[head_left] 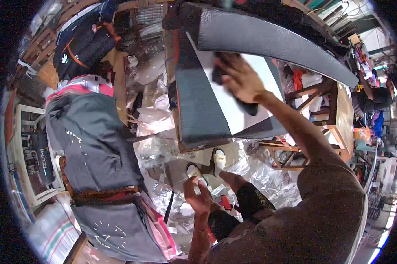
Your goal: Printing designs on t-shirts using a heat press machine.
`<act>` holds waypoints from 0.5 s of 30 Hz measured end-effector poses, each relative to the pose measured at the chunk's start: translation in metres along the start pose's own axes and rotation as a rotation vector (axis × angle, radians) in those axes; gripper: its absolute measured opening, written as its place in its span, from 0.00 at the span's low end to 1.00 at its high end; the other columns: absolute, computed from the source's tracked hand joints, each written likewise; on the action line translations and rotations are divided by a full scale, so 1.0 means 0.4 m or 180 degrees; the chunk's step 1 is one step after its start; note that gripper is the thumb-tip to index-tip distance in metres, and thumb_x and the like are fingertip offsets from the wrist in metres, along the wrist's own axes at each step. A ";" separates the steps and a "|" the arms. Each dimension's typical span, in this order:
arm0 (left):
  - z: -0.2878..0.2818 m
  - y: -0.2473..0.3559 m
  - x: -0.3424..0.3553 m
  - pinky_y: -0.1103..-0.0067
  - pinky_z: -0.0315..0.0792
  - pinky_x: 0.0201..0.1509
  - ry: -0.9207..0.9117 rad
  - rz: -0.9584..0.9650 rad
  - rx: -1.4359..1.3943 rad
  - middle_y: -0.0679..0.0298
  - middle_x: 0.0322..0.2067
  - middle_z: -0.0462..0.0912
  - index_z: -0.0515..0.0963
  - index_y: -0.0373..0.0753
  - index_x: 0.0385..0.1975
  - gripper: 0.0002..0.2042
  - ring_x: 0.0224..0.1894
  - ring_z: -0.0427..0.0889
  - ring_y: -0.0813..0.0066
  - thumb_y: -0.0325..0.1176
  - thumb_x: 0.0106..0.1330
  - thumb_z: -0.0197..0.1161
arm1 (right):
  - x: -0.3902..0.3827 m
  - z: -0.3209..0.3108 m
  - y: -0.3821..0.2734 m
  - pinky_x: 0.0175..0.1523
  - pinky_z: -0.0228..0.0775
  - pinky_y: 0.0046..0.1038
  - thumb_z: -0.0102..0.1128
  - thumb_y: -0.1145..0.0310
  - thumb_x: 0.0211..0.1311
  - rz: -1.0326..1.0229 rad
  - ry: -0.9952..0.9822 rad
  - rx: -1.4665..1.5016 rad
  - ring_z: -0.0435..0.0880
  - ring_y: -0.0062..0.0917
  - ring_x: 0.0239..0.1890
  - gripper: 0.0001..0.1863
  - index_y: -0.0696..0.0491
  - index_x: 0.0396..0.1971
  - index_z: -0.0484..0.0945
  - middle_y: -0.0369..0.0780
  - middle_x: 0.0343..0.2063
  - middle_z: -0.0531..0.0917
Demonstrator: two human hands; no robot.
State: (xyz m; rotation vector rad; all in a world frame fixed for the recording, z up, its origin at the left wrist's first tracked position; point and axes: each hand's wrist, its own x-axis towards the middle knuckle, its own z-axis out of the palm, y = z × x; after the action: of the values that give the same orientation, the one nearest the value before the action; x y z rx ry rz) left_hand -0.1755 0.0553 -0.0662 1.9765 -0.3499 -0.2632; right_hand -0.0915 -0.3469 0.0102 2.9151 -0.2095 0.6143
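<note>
My right hand (247,83) reaches over a white sheet (240,119) and is closed on a dark, rounded tool (250,108). Motion smears both, so the tool's kind is unclear. Beneath the sheet is a dark grey, padded-looking flat board (198,105). A long dark panel (269,37) slants above the sheet's far end and covers part of it. My left hand (197,198) is held low in front of my body, above the floor, fingers loosely bent and apart. Nothing shows in it.
Dark grey printed garments (97,136) lie piled on the left, with pink and white cloth among them. Farther back sits another dark garment stack (82,53). A wooden stool (339,119) stands right of the board. Plastic scraps (260,171) litter the floor around my feet.
</note>
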 end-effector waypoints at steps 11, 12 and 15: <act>-0.011 -0.013 -0.049 0.73 0.72 0.48 -0.0035 0.0002 0.0007 0.59 0.33 0.80 0.78 0.35 0.35 0.03 0.39 0.79 0.66 0.27 0.65 0.60 | -0.122 -0.113 -0.048 0.74 0.47 0.44 0.40 0.56 0.65 0.0584 -0.0886 0.0657 0.59 0.45 0.70 0.31 0.44 0.68 0.62 0.50 0.66 0.63; -0.031 0.015 -0.040 0.72 0.72 0.47 -0.0262 0.0013 0.0033 0.58 0.33 0.80 0.79 0.35 0.34 0.04 0.38 0.79 0.65 0.27 0.65 0.60 | -0.175 -0.103 0.028 0.75 0.43 0.46 0.39 0.54 0.67 0.0945 -0.0858 0.0576 0.59 0.46 0.69 0.30 0.45 0.68 0.63 0.52 0.65 0.65; -0.064 -0.014 -0.054 0.70 0.73 0.46 -0.0270 0.0175 0.0423 0.57 0.32 0.80 0.79 0.35 0.35 0.05 0.37 0.79 0.61 0.28 0.66 0.60 | -0.111 -0.033 0.263 0.67 0.58 0.46 0.37 0.51 0.70 0.2017 -0.1188 0.0028 0.73 0.48 0.58 0.26 0.47 0.60 0.72 0.48 0.57 0.75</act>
State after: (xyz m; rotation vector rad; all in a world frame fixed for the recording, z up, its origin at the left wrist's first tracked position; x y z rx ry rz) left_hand -0.1862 0.0868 -0.0602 2.0866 -0.4865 -0.2956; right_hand -0.1546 -0.4427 0.0169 2.9188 -1.1997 0.1206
